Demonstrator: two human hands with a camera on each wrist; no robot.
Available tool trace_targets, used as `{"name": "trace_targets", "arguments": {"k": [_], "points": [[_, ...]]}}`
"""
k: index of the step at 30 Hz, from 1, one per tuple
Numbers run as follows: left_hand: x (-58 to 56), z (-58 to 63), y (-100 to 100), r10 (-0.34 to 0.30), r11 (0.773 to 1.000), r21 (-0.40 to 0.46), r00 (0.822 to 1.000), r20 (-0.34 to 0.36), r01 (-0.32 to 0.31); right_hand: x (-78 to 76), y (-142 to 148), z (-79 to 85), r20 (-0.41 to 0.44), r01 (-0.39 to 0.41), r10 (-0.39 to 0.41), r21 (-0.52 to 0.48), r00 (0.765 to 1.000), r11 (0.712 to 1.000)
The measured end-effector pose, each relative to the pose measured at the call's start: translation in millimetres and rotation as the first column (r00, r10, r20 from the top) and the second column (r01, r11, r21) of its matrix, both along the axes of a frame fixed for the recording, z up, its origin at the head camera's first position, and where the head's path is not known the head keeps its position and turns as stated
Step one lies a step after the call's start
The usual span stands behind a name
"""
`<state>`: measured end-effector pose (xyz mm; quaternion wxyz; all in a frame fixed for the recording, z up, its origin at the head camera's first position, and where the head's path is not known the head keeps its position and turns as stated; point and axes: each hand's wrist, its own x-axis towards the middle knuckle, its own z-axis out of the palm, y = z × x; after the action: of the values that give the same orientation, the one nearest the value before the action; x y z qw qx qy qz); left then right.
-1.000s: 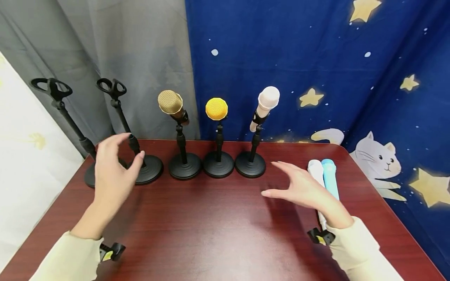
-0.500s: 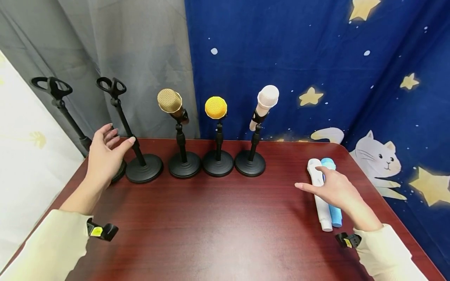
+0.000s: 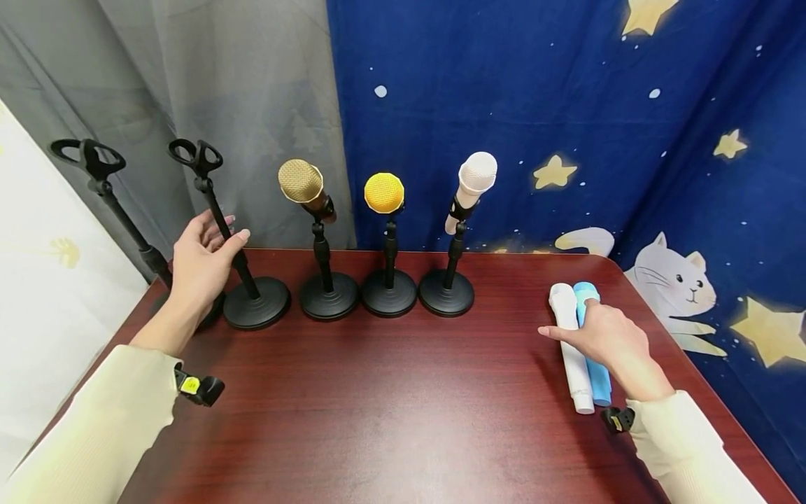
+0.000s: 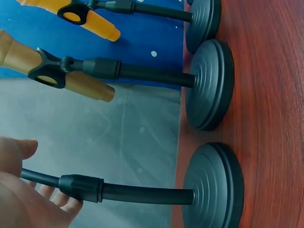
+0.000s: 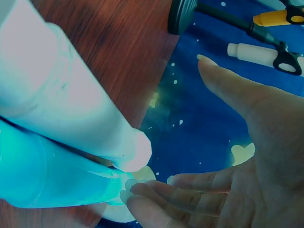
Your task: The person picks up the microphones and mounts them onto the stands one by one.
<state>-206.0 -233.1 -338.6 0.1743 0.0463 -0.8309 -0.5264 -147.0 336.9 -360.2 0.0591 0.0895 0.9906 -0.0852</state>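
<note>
My left hand (image 3: 200,262) reaches round the pole of a black microphone stand (image 3: 258,304) with an unfilled clip. In the left wrist view its fingers lie behind the pole's collar (image 4: 81,187), while the thumb stands off, not closed on it. My right hand (image 3: 613,341) hovers over a blue microphone (image 3: 599,381), thumb spread above a white microphone (image 3: 574,357) lying alongside. From the right wrist view, the right fingertips are near the blue microphone's end (image 5: 111,183); whether they touch it I cannot tell.
Another stand with a bare clip (image 3: 94,157) is at far left, partly behind my left hand. Three stands mid-table hold a gold microphone (image 3: 301,180), a yellow microphone (image 3: 384,193) and a pale microphone (image 3: 476,175). Curtains hang behind the brown table (image 3: 378,392).
My left hand first moved left and then came to the second stand's pole. My right hand moved right, from the mid-table side to above the lying microphones. The stands stay put.
</note>
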Motion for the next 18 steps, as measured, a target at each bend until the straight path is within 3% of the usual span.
{"name": "trace_targets", "arguments": {"k": [4,9,18], "points": [[-5.6,-4.1,1,0.02,1.0,0.014,0.999,-0.039,-0.02,-2.8,3,-2.6,0.004,0.006,-0.006,-0.007,1.0,1.0],[-7.7,-13.6,-2,0.054,0.998,0.03,0.998,-0.025,-0.053,-6.5,2,-8.1,0.02,0.027,-0.026,-0.027,0.999,0.999],[-9.8,-26.1,-11,0.06,0.995,-0.078,0.998,-0.019,-0.062,-17.7,-5,-26.9,0.018,0.046,-0.046,0.003,0.999,0.999]]}}
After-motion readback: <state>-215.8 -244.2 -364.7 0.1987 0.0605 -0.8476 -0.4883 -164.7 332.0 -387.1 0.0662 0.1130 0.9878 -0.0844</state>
